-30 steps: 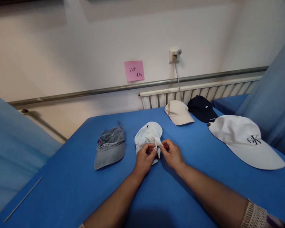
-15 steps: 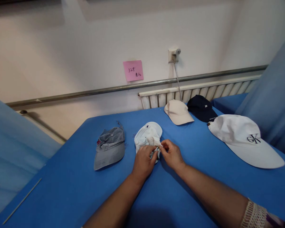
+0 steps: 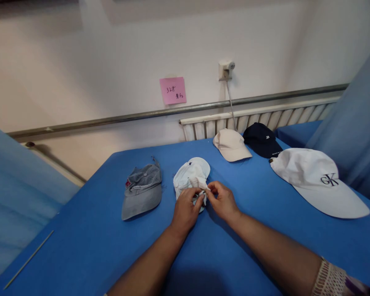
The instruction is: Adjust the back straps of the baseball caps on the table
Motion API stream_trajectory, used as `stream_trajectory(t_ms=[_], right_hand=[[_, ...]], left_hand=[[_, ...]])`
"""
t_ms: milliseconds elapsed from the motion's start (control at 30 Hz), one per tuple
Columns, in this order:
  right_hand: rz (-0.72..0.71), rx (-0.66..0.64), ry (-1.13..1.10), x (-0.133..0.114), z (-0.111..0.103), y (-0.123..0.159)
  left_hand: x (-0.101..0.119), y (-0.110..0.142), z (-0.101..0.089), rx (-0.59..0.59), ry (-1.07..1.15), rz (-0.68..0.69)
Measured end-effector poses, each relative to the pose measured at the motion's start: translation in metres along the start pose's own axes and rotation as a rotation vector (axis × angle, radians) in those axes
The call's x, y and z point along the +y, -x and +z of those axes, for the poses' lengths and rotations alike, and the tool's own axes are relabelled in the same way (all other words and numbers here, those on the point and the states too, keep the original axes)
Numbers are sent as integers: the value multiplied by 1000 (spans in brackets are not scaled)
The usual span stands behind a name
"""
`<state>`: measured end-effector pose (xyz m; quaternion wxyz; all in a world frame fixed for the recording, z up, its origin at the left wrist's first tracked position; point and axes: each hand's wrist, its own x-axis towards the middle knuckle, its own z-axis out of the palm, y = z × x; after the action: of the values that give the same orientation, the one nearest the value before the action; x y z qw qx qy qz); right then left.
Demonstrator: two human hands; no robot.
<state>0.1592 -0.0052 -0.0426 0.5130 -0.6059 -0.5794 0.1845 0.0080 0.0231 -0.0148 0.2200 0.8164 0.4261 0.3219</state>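
A pale, nearly white baseball cap [image 3: 188, 174] lies on the blue-covered table [image 3: 135, 250] in front of me, its brim pointing away. My left hand [image 3: 187, 205] is closed on the near edge of that cap, at its back strap. Pinched on the same strap from the right is my right hand [image 3: 222, 200], thumb and forefinger together. The fingers hide most of the strap and its buckle. To the left rests a grey denim cap [image 3: 143, 191] with a frayed strap end, touched by neither hand.
Toward the back right sit a beige cap [image 3: 231, 144] and a navy cap [image 3: 260, 139]. A larger white cap [image 3: 314, 176] with black letters lies nearer on the right. A thin stick [image 3: 29, 259] is at the left edge. Blue curtains [image 3: 15, 205] hang at both sides.
My left fingers have shifted over the strap, covering the buckle that showed earlier. Both hands stay at the cap's back edge, and its cloth has bunched slightly. The other caps have not moved.
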Motion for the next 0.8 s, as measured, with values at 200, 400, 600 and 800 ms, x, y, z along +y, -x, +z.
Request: stream_trajectory(t_ms=[200,400,600,800], right_hand=[[10,12,-57,3,3,0],[109,38,-190,8,7,-2],[72,10,-169,6,7,-1],[107,13,-230,4,5,-1]], left_hand=[[-8,-4,5,30,233,-97],[-18,-7,16,81,544,-343],[-12,-8,15,68,576,-383],[-18,-6,17,69,597,-366]])
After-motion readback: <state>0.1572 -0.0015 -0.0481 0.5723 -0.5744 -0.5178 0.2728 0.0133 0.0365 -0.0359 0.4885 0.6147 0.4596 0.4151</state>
